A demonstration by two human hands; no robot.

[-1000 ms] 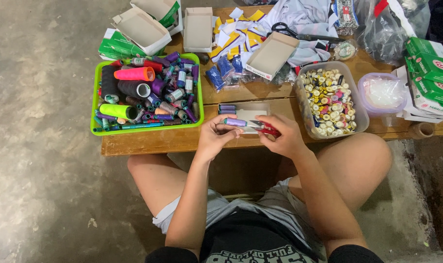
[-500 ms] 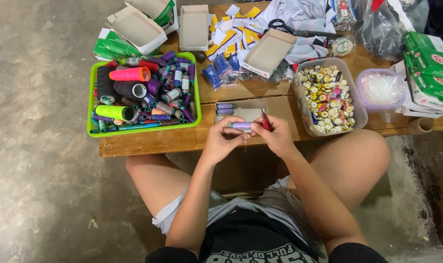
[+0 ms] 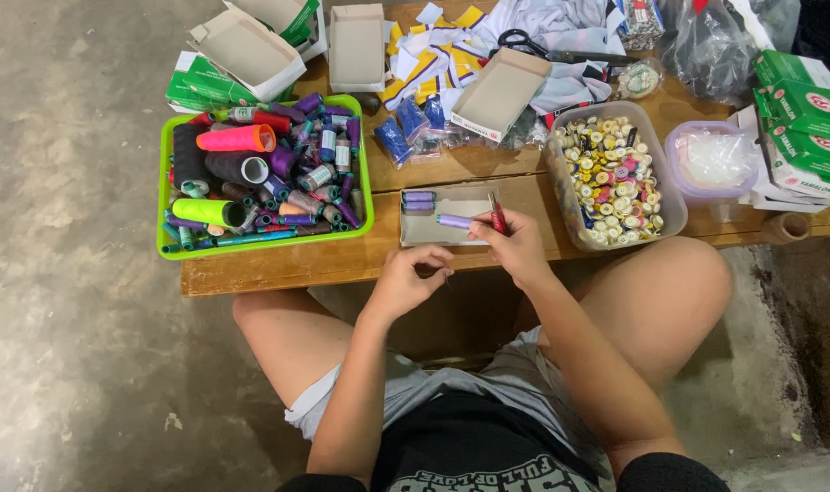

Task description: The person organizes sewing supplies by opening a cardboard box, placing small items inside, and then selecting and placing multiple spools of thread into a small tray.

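1. Bare concrete floor all round; a low wooden table runs across the far half of the view, with the person seated at its near edge, knees up.
2. Right hand is over the table's near edge, thumb and fingers pinched on a lilac thread spool that lies sideways and points left. A small red-handled snipper is tucked in the same grip, tip pointing far.
3. Left hand sits just off the near edge of the table, left of the right hand and apart from it, fingertips drawn together as if pinching something fine. Cannot tell what, if anything, is between them.
4. The spool is held over a shallow open cardboard box; two more lilac spools lie in the box's far left corner.
5. Left on the table: green tray heaped with mixed thread cones and spools.
6. Right: clear tub of buttons, then a lidded round container.
7. Far side: open cardboard boxes, scissors, cloth scraps, green cartons.
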